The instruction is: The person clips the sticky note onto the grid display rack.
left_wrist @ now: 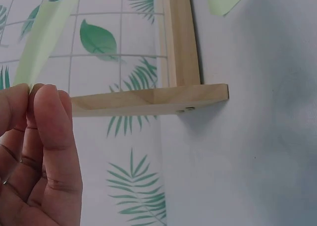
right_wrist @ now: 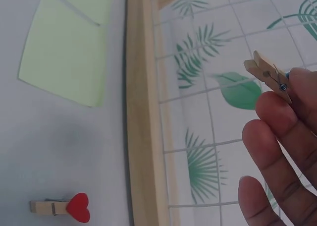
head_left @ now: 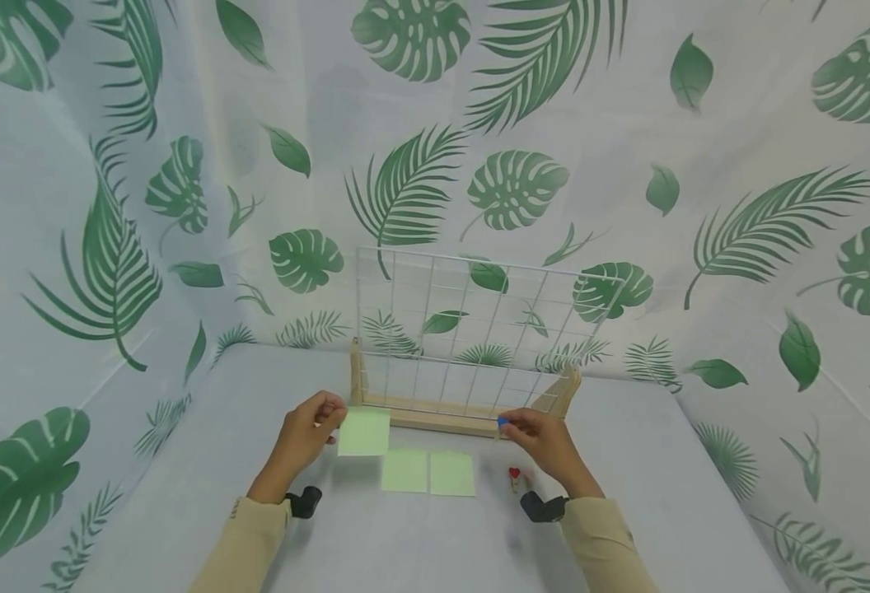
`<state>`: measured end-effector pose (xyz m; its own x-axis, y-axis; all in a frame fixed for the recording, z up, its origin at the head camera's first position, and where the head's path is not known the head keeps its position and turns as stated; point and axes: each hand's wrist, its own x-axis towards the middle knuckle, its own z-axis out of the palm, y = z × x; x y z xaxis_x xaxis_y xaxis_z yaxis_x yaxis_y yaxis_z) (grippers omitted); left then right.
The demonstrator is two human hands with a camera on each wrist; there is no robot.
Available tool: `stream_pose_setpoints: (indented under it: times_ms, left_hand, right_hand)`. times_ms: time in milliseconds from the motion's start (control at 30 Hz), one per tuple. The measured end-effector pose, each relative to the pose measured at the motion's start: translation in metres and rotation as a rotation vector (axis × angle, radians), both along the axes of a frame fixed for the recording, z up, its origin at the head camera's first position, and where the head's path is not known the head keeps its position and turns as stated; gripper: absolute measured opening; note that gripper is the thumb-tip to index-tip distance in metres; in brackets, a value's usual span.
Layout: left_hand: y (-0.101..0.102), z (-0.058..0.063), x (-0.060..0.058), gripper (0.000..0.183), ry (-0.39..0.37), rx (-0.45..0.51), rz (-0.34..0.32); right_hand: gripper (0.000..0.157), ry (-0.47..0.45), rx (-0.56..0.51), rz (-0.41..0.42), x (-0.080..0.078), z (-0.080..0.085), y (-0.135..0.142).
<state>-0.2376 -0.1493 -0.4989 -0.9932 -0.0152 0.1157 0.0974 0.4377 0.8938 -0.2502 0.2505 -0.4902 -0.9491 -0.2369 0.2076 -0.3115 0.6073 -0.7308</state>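
Note:
Between thumb and fingertips, my left hand (head_left: pixel 307 428) pinches a light green paper square (head_left: pixel 364 431) by its edge, held above the table. In the left wrist view the same paper (left_wrist: pixel 47 37) is seen nearly edge-on, rising from the fingertips. My right hand (head_left: pixel 546 445) pinches a small wooden clothespin (right_wrist: pixel 269 73) with a blue decoration (head_left: pixel 502 421). The clothespin's jaws point away from the fingers. Both hands are in front of a white wire grid (head_left: pixel 472 329) standing in a wooden base (head_left: pixel 435 420).
Two more green paper squares (head_left: pixel 404 471) lie side by side on the white table (head_left: pixel 405 543). A wooden clothespin with a red heart (right_wrist: pixel 78 207) lies to their right, below my right hand. Leaf-printed cloth (head_left: pixel 420 107) hangs behind the grid.

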Motion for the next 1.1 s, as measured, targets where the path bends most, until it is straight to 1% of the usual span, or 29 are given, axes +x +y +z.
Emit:
stream_pose_setpoints:
  times_ms: [233,433,667,833,1100]
  left_hand:
    - [0.001,0.004,0.000,0.010,0.010,0.015,-0.003]
    - [0.003,0.011,0.000,0.010,0.037,0.003,-0.004]
    - [0.006,0.019,-0.005,0.010,0.077,0.005,-0.011]
    - [0.009,0.026,-0.009,0.011,0.108,-0.014,-0.011]
    - [0.012,0.035,-0.015,0.012,0.127,-0.055,-0.011]
  right_hand:
    - [0.019,-0.014,-0.013,-0.011,0.001,0.010,-0.004]
    - [0.022,-0.002,-0.027,-0.011,0.000,0.018,-0.008]
    - [0.026,-0.009,-0.053,0.012,-0.001,0.022,-0.010]
    - [0.026,-0.009,-0.064,0.017,-0.001,0.024,-0.013]
    - [0.021,0.043,-0.069,0.020,-0.004,0.028,-0.022]
